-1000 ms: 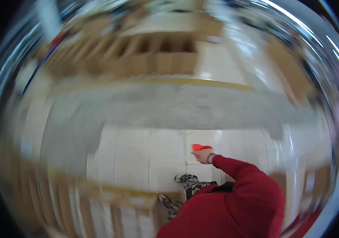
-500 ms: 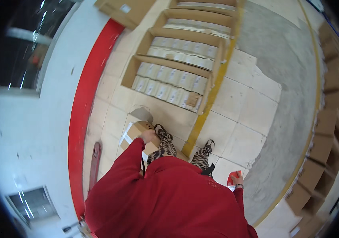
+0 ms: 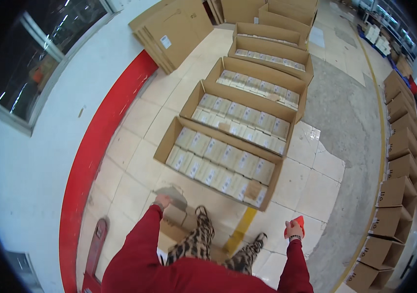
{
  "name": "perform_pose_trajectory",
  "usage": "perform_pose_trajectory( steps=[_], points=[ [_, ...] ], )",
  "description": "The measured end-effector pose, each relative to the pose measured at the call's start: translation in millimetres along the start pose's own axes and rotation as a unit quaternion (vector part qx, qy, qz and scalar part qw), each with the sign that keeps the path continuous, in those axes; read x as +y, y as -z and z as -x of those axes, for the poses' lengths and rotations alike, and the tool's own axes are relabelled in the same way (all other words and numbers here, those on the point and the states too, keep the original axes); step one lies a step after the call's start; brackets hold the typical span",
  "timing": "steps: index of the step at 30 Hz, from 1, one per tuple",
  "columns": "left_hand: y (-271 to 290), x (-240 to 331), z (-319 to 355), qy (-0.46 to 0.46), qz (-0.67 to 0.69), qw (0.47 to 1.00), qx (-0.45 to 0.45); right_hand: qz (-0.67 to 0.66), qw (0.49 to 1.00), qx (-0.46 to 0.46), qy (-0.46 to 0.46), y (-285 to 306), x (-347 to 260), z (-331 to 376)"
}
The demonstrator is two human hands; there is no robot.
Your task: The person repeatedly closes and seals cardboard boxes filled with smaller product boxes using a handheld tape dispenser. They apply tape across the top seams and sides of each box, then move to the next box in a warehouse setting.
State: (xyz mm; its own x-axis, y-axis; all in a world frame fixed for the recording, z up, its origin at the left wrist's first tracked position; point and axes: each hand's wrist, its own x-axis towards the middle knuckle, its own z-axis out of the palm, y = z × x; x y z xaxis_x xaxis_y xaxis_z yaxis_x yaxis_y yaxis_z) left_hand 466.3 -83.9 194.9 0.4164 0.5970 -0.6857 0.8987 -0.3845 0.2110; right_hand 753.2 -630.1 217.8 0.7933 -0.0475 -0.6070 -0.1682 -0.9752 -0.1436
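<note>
Head view: apparently mid-carry, your right hand (image 3: pixel 294 229) pinches a red object (image 3: pixel 301 223) near the closest filled carton (image 3: pixel 169 139); your left hand's (image 3: pixel 162 200) grip cannot be told; moving likely calls for a steady pinch

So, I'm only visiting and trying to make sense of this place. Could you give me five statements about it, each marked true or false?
1. The right hand holds something red. True.
2. The left hand holds a red thing too. False: nothing red shows in its grasp.
3. The long open carton nearest the feet is empty. False: pale packages stand in it in rows.
4. A row of cardboard boxes runs beside the yellow line at the right. True.
5. The band along the foot of the white wall is green. False: it is red.
</note>
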Motion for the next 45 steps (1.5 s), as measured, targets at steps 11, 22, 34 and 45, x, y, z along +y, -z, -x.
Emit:
perform_pose_trajectory(
  steps=[11, 22, 34, 45],
  points=[
    [102.4, -68.4, -271.4, -0.052, 0.022, 0.966, 0.252, 0.149, 0.985, 0.083, -0.025, -113.1, -165.8, -141.9],
    [75.6, -64.3, -282.7, -0.102, -0.060, 0.972, 0.205, 0.043, 0.999, -0.019, 0.025, -112.0, -102.1, -141.0],
    [158.3, -89.2, -252.7, -0.099, 0.095, 0.990, -0.009, -0.147, 0.982, -0.116, -0.039, -59.1, -103.7, -30.6],
    [-10.3, 25.1, -245.2, -0.092, -0.171, 0.981, -0.019, 0.008, 0.993, 0.121, 0.002, -169.3, -236.7, -38.8]
  ],
)
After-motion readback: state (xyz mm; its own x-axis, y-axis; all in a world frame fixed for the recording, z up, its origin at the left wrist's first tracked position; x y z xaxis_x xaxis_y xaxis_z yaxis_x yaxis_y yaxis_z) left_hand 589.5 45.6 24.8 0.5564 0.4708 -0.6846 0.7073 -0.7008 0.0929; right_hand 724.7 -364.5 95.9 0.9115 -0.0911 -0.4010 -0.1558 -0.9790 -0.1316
